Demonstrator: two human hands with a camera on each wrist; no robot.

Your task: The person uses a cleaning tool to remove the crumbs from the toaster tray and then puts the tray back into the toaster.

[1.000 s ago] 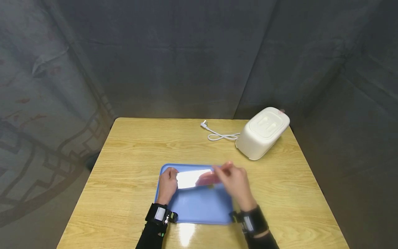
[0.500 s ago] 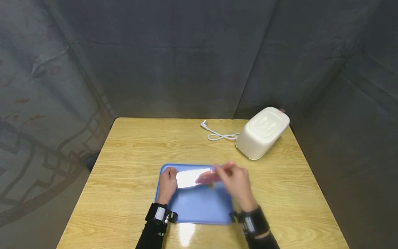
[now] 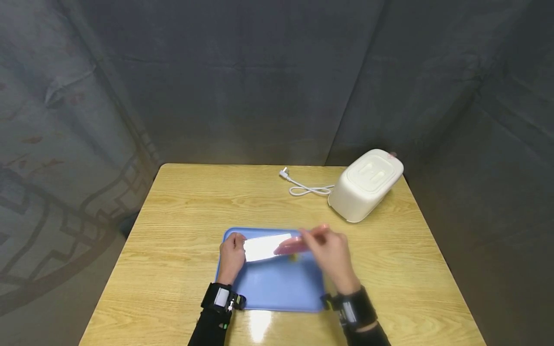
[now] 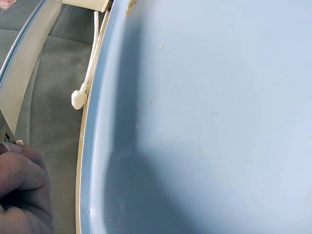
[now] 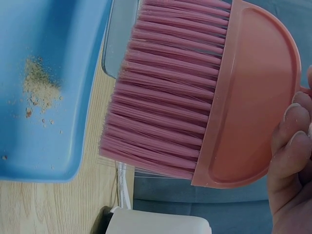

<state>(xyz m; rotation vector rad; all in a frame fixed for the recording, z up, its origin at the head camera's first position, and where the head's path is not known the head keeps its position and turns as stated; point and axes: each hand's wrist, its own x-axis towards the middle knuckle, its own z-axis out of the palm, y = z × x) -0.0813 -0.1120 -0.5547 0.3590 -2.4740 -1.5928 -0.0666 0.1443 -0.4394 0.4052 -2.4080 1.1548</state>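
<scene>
My left hand point(image 3: 231, 258) pinches the left end of a thin, shiny metal plate point(image 3: 259, 249), rather like a crumb tray, held tilted over a blue tray point(image 3: 277, 290). In my right hand point(image 3: 334, 257) is a small brush with pink bristles point(image 5: 163, 92) and a coral, half-round handle plate point(image 5: 256, 97); its bristles overlap the plate's right part in the head view. A little heap of tan crumbs point(image 5: 41, 85) lies in the blue tray. Curled fingers point(image 4: 22, 178) grip the plate's edge in the left wrist view.
A cream, rounded appliance point(image 3: 368, 185), toaster-like, stands at the table's back right. Its white cord point(image 3: 309, 189), loosely looped, ends in a plug point(image 3: 283, 173) to the left. Dark cloth hangs behind the wooden table point(image 3: 186, 211).
The plate has shifted slightly left with my left hand. The brush and right hand have moved a little to the right along it.
</scene>
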